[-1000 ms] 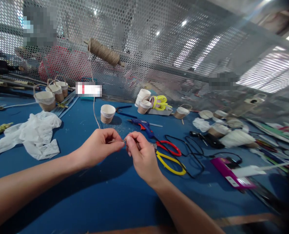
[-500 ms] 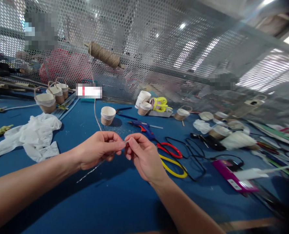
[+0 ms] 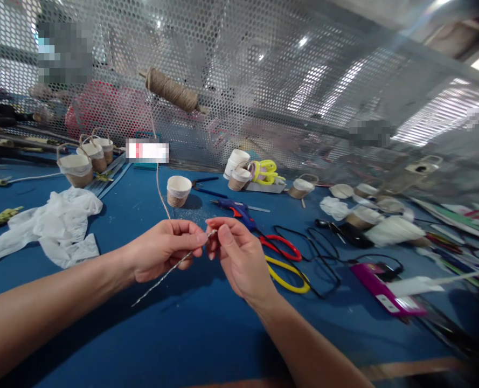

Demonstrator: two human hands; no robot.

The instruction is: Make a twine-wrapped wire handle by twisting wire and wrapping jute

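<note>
My left hand [image 3: 158,250] is closed in a pinch on a thin twisted silvery wire [image 3: 162,278], whose free tail slants down and left below the fingers. My right hand [image 3: 243,261] meets it fingertip to fingertip, thumb and fingers closed around the wire's other end. A strand of twine [image 3: 158,183] comes down from a spool [image 3: 170,90] on the mesh panel and disappears behind my left hand. Just beyond the hands, a small cup [image 3: 178,193] with a white top and brown base stands upright on the blue table [image 3: 174,339].
At the right lie a blue glue gun [image 3: 239,210], scissors [image 3: 287,277] with red and yellow handles, black cable and a purple power strip [image 3: 384,291]. White cloth [image 3: 61,226] and several handled cups [image 3: 75,170] are at the left. Pliers [image 3: 207,188] lie behind the cup.
My right fingers have shifted slightly and loosened around the wire, showing more of its end. The wire's tail has swung a little right and lower. My left hand stays almost in place.
</note>
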